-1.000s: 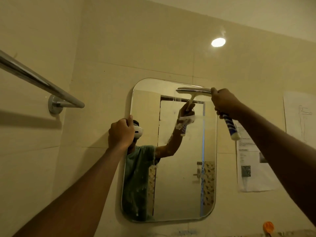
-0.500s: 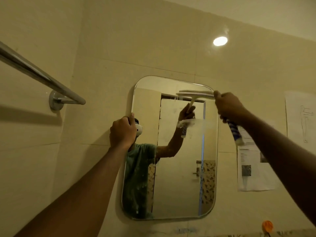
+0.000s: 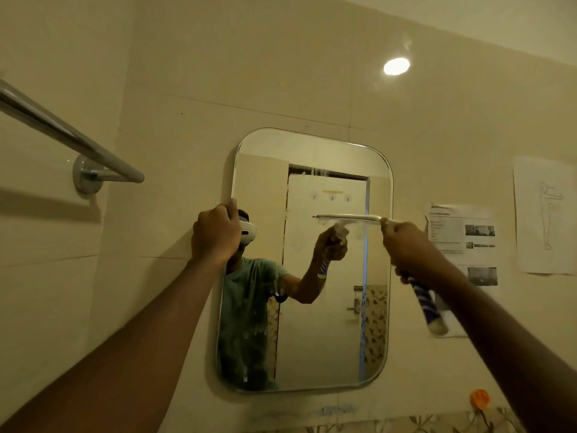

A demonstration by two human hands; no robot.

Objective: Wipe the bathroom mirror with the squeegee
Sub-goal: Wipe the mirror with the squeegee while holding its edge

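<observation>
right hand gripping squeegee on mirror, left hand holding its edge

No lettering can be read. The printed sheet at 3 o'clock from the mirror carries lines of print too blurred to make out.

Cream tiled walls close in all round, a chrome towel rail jutting out up and left of the left fingers, a round lamp glare high above the right fingers, a printed sheet and a sketch sheet stuck right of them, a floral tile strip low down.
</observation>
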